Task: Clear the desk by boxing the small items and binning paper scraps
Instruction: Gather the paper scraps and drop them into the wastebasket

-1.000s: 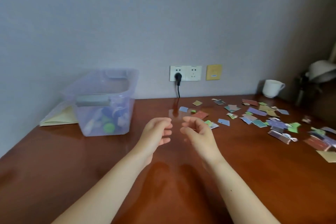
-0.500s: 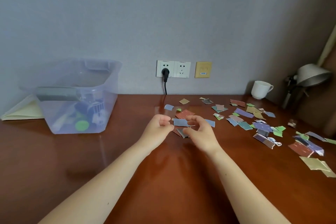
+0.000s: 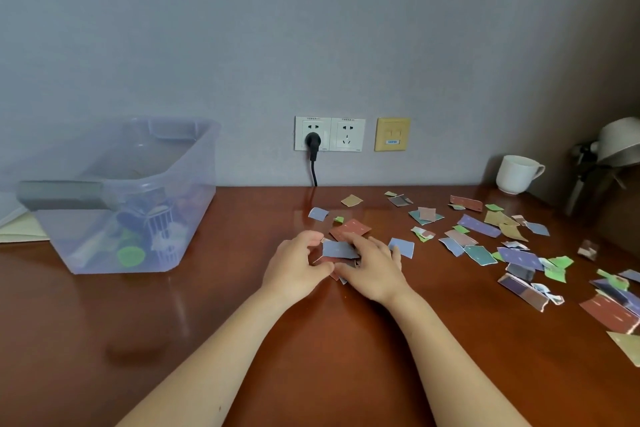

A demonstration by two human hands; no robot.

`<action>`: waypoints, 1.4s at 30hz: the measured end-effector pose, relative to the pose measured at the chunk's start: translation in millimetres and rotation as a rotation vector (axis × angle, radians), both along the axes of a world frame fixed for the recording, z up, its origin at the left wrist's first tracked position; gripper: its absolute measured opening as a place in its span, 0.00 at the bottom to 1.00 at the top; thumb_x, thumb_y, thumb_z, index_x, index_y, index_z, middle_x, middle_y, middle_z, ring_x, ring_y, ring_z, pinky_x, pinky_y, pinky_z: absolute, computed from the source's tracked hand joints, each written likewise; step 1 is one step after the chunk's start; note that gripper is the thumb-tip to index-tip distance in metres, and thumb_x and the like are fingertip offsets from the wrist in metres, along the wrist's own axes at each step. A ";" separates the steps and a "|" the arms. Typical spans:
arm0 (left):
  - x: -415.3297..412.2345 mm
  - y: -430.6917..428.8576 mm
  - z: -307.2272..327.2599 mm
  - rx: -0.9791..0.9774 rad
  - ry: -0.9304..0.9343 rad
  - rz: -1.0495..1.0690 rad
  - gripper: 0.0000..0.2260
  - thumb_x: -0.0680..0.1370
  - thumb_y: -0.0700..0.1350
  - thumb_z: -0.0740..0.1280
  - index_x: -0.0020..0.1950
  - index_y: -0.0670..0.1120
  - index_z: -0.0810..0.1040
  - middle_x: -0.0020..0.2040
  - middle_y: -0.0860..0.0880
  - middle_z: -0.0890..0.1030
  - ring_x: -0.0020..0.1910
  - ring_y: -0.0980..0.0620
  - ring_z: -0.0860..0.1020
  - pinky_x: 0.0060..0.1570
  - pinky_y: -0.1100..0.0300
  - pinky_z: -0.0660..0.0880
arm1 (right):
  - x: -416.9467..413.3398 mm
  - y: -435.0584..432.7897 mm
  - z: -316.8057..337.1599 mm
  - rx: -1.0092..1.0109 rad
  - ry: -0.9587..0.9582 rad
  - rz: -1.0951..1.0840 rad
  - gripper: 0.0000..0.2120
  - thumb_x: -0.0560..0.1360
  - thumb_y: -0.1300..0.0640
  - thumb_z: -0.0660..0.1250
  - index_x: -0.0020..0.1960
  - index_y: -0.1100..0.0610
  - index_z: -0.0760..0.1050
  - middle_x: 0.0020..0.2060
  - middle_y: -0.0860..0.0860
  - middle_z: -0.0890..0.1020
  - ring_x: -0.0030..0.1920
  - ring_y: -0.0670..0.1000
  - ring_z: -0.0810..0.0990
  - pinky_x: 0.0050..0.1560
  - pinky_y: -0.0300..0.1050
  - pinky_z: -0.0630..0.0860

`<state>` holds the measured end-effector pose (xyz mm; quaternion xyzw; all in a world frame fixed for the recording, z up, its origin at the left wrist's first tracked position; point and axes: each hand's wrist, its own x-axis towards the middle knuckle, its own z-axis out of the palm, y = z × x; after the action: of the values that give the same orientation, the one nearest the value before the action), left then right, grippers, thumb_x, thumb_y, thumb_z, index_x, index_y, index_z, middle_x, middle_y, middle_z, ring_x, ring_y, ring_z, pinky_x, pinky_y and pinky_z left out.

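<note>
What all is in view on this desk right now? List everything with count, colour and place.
storage box: one, clear with a grey handle, left on the desk
small items: several, mixed colours, inside the storage box; count unclear
paper scraps: dozens, blue, red, green, tan, scattered over centre and right of the desk
mug: one, white, back right by the wall
lamp: one, white shade, far right edge
wall socket: one double, white, above the desk
plug: one, black, in the left outlet
wall plate: one, yellow, right of the wall socket
sheets: pale yellow, far left behind the storage box; count unclear
desk: one, reddish-brown
left hand: centre, holding a few paper scraps
right hand: beside it, holding the same scraps
</note>
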<state>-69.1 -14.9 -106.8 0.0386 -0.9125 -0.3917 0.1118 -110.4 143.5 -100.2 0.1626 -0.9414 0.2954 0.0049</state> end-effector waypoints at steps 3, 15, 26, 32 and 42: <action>-0.6 -1.3 -6.9 -0.043 0.020 -0.011 0.24 0.71 0.55 0.70 0.66 0.61 0.69 0.63 0.59 0.74 0.60 0.60 0.72 0.57 0.62 0.71 | -4.4 0.1 -4.2 -0.014 0.034 -0.008 0.25 0.72 0.45 0.67 0.69 0.41 0.68 0.63 0.42 0.74 0.70 0.48 0.64 0.74 0.60 0.46; 1.9 0.3 -9.7 -0.179 0.074 -0.051 0.28 0.75 0.56 0.67 0.73 0.61 0.62 0.66 0.55 0.72 0.67 0.56 0.68 0.61 0.59 0.69 | 2.0 0.3 5.0 -0.389 0.000 0.058 0.26 0.66 0.68 0.70 0.60 0.48 0.76 0.57 0.47 0.72 0.52 0.44 0.75 0.45 0.33 0.76; -0.9 -1.1 -8.1 0.326 0.146 -0.034 0.17 0.76 0.50 0.68 0.62 0.62 0.71 0.47 0.58 0.83 0.50 0.59 0.80 0.56 0.54 0.76 | 0.4 -9.0 1.8 -0.812 -0.111 0.022 0.26 0.67 0.75 0.68 0.58 0.53 0.77 0.50 0.53 0.81 0.51 0.51 0.82 0.47 0.42 0.80; 0.0 1.2 -2.9 0.498 0.200 -0.048 0.10 0.76 0.38 0.69 0.55 0.51 0.79 0.49 0.52 0.84 0.48 0.54 0.83 0.49 0.57 0.79 | 3.9 -10.8 8.8 -0.821 -0.155 0.107 0.25 0.68 0.75 0.70 0.60 0.55 0.76 0.50 0.56 0.82 0.51 0.53 0.82 0.49 0.47 0.81; 1.4 5.9 3.4 0.479 0.170 0.001 0.06 0.76 0.37 0.66 0.50 0.47 0.75 0.48 0.47 0.80 0.45 0.54 0.78 0.39 0.65 0.73 | 4.4 -6.2 12.5 -0.763 -0.339 0.174 0.31 0.67 0.78 0.64 0.65 0.55 0.73 0.54 0.53 0.80 0.51 0.49 0.81 0.46 0.40 0.80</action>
<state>-67.8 -9.1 -103.4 0.0314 -0.7809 -0.5984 0.1762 -106.0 137.3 -87.7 0.1774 -0.7349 0.6444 -0.1150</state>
